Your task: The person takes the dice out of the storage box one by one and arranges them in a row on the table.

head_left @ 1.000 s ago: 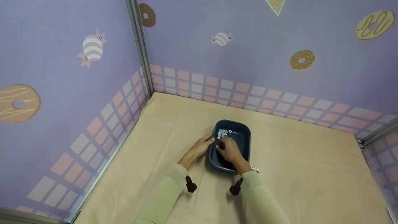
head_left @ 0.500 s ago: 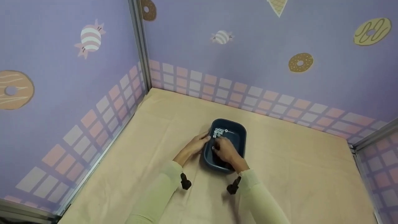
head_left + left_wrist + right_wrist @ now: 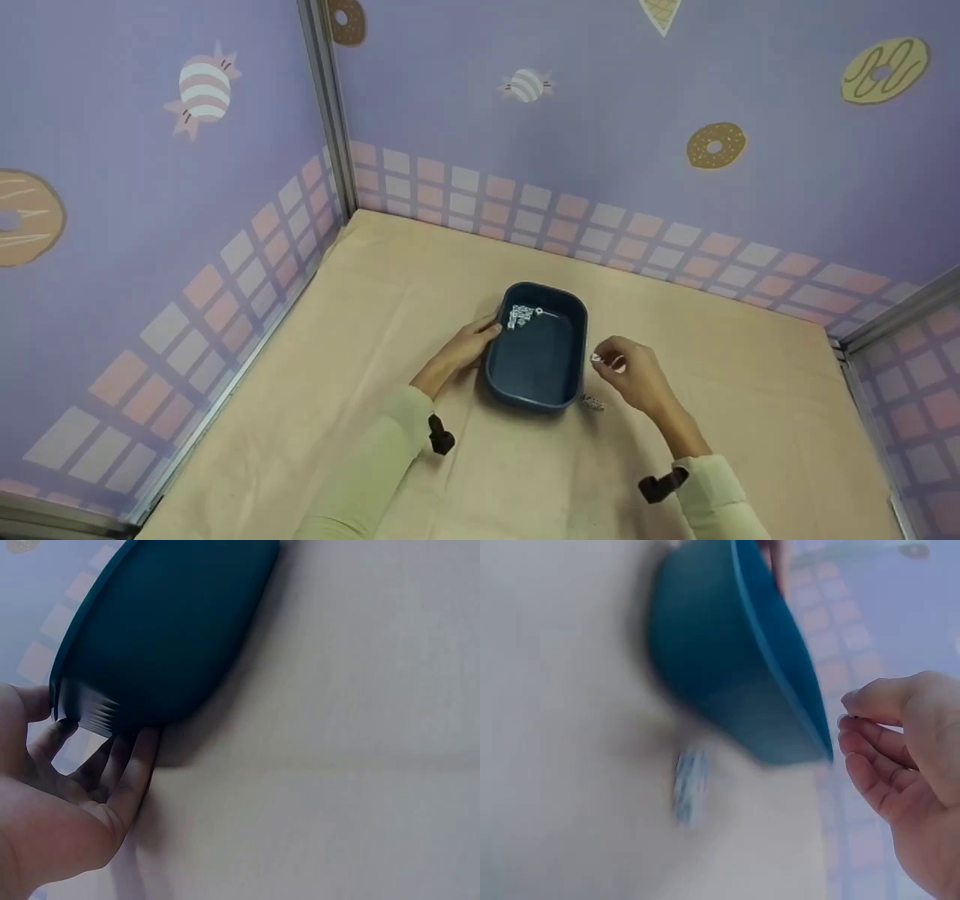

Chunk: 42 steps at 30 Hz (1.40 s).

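Observation:
A dark blue tub point(image 3: 551, 360) stands on the beige table, with a cluster of small white cubes point(image 3: 520, 316) in its far left corner. My left hand point(image 3: 486, 335) holds the tub's left rim. In the left wrist view its fingers point(image 3: 127, 765) lie against the outer wall of the tub point(image 3: 165, 630) and the thumb is up at the rim. My right hand point(image 3: 601, 361) hovers just right of the tub and pinches a small white cube point(image 3: 598, 358) in curled fingers point(image 3: 862, 739). Another white cube point(image 3: 593, 403) lies on the table by the tub's near right corner, blurred in the right wrist view.
Purple walls point(image 3: 675, 112) with sweets printed on them close off the table at the left and the back, with metal posts point(image 3: 326, 112) in the corners. Beige table surface point(image 3: 750, 390) spreads all round the tub.
My right hand has come out of the tub and moved to its right side, with a white cube pinched in it. The left hand stays on the rim. The head view has shifted slightly.

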Each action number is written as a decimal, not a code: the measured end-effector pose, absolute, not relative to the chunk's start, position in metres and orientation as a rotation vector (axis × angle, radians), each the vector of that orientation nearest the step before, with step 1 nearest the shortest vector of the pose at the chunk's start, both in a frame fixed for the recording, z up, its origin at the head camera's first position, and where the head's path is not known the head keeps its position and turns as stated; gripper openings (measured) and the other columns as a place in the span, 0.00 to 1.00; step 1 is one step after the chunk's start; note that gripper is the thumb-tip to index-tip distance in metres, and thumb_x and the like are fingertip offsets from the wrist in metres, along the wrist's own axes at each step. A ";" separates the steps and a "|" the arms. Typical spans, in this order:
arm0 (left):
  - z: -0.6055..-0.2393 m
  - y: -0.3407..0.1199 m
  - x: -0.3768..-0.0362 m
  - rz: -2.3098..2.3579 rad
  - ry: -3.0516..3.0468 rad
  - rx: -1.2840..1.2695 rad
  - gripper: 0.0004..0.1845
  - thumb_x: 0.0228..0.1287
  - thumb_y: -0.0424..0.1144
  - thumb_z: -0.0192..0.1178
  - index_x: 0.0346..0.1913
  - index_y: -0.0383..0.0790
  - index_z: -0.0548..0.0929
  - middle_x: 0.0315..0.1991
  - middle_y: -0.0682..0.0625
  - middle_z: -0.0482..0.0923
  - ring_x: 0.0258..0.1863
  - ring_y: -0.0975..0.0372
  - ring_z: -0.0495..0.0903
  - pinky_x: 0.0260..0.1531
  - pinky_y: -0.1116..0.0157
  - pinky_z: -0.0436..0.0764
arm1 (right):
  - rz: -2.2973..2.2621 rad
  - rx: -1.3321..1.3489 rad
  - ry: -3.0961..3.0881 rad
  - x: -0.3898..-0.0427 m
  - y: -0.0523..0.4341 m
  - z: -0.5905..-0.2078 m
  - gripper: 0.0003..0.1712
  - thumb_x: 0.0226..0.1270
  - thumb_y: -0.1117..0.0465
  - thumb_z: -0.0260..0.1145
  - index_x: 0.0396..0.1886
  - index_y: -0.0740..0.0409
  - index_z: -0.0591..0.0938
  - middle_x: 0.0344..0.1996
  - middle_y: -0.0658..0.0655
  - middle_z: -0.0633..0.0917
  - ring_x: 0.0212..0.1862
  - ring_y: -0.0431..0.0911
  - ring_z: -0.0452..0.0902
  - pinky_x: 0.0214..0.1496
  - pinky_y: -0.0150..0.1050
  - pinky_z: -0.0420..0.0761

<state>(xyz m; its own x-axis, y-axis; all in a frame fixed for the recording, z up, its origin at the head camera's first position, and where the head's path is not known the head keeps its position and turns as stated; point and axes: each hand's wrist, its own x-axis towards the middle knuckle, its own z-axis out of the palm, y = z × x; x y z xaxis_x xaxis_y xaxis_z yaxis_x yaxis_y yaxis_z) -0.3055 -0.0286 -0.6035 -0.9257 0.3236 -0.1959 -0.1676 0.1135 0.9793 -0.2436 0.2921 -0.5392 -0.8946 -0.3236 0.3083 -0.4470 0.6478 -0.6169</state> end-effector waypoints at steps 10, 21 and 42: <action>-0.606 -0.029 -0.305 1.823 2.073 0.178 0.30 0.87 0.49 0.48 0.85 0.50 0.61 0.81 0.41 0.62 0.75 0.47 0.70 0.71 0.49 0.73 | 1.017 0.458 -2.838 -0.210 0.347 -0.594 0.11 0.61 0.76 0.77 0.37 0.58 0.88 0.34 0.50 0.87 0.36 0.43 0.83 0.39 0.38 0.85; -0.606 -0.034 -0.306 1.831 2.061 0.129 0.29 0.87 0.49 0.49 0.84 0.52 0.62 0.81 0.42 0.62 0.71 0.48 0.74 0.65 0.50 0.78 | 1.072 0.406 -2.900 -0.209 0.334 -0.613 0.11 0.62 0.75 0.77 0.39 0.58 0.88 0.37 0.51 0.86 0.39 0.43 0.82 0.42 0.37 0.84; -0.602 -0.031 -0.307 1.831 2.052 0.157 0.30 0.87 0.47 0.50 0.85 0.49 0.61 0.83 0.42 0.59 0.77 0.46 0.67 0.71 0.49 0.73 | 1.211 0.518 -2.634 -0.252 0.286 -0.556 0.16 0.63 0.71 0.78 0.49 0.69 0.86 0.40 0.61 0.86 0.42 0.56 0.85 0.44 0.56 0.87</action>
<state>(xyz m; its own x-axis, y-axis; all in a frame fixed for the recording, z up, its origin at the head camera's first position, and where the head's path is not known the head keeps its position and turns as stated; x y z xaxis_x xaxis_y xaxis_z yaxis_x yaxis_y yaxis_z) -0.3066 -0.0313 -0.6015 -0.9197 0.3328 -0.2083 -0.1692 0.1429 0.9752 -0.2520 0.2861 -0.5561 -0.9195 -0.2317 0.3177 -0.3920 0.6035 -0.6943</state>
